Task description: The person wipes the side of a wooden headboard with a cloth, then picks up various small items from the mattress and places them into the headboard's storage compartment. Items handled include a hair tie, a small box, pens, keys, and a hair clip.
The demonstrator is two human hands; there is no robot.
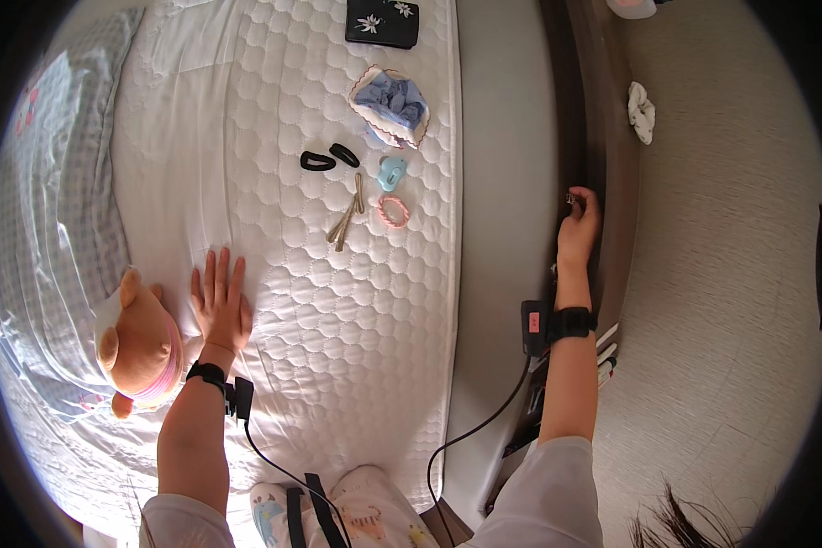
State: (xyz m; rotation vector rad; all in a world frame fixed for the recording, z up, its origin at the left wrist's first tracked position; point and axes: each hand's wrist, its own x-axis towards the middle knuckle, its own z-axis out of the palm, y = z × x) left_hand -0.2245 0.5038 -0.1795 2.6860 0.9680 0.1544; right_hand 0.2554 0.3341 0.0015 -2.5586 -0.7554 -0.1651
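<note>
My left hand (pixel 217 306) lies flat on the white quilted mattress cover (pixel 338 338), fingers spread, beside a brown plush toy (pixel 146 342). Over the dark ledge (pixel 612 219) at the bed's right side, my right hand (pixel 577 239) has its fingers closed around a small, shiny thing (pixel 571 199), too small to name. On the cover between the hands are two black hair clips (pixel 318 162), gold-coloured hairpins (pixel 343 225), a light blue clip or case (pixel 391 173) and a pink twisted hair ring (pixel 393 212).
Farther up lie a blue and cream cloth item (pixel 393 100) and a black pouch (pixel 382 24) with white flowers. A checked pillow (pixel 55 192) is at the left. White crumpled cloth (pixel 641 113) rests on the floor (pixel 712 274). Cables (pixel 470 429) run from both wrist straps.
</note>
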